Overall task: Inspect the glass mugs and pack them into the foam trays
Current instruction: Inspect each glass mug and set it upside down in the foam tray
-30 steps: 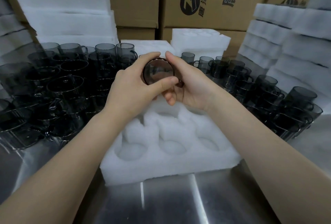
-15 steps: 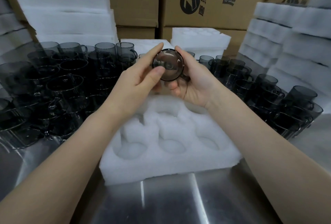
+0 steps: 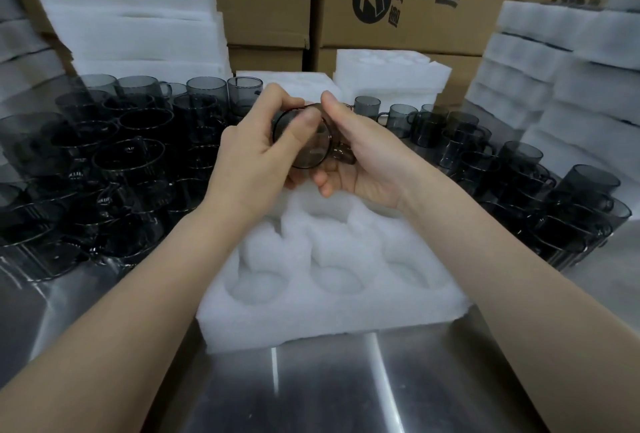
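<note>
Brown cardboard boxes (image 3: 408,0) with black print stand stacked behind a shiny, probably steel tabletop (image 3: 346,391) reflecting light streaks

1. Left mugs (image 3: 114,169) crowd the table (image 3: 346,391) beside the tray (image 3: 332,315); right mugs (image 3: 512,169) crowd its other side.
2. Foam stacks (image 3: 131,34) and boxes (image 3: 408,27) wall the back.
3. Near tray pockets open upward; bare table in front.

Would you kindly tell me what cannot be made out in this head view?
Head view:
Glass mug: motion-blurred and partly covered by the left hand and right hand gripping it; flaws unreadable.
Foam tray: far pockets hidden behind both hands.
Cardboard boxes: print cut off by the top edge.
Mugs on the left: dark and overlapping; count unclear.
</note>
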Tool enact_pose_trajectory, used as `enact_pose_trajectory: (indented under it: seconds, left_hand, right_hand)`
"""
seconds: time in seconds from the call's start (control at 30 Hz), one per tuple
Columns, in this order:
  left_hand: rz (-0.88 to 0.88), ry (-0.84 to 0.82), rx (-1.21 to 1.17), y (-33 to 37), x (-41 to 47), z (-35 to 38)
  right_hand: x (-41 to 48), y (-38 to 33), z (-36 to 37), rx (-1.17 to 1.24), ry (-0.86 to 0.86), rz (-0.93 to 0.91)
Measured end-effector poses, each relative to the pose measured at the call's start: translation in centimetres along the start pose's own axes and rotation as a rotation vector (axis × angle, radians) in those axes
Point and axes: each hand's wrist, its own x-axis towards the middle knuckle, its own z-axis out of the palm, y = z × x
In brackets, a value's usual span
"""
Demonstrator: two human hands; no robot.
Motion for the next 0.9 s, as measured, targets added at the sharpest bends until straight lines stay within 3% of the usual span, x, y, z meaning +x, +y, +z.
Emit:
enact_pose_trajectory:
  seconds: [0.37, 0.67, 0.77, 0.9]
  left_hand:
    - [-0.131, 0.033, -0.077, 0.6, 0.4, -1.2]
    - [-0.583, 0.113, -0.059, 1.9, 1.3, -4.8]
    - [-0.610, 0.142, -0.173, 2.0, -0.2, -3.8]
    - [-0.539, 0.238, -0.240, 1.5, -1.4, -2.8]
  right_hand:
    - [-0.7, -1.0, 0.1, -0.033, -0.028, -0.032]
    - [-0.9, -2.1, 3.0, -0.678, 0.001, -0.146]
    - [-0.5, -1.6, 4.9, -0.997, 0.069, -0.235]
    - [-0.7, -1.0, 6.1, -1.127, 0.063, -0.228]
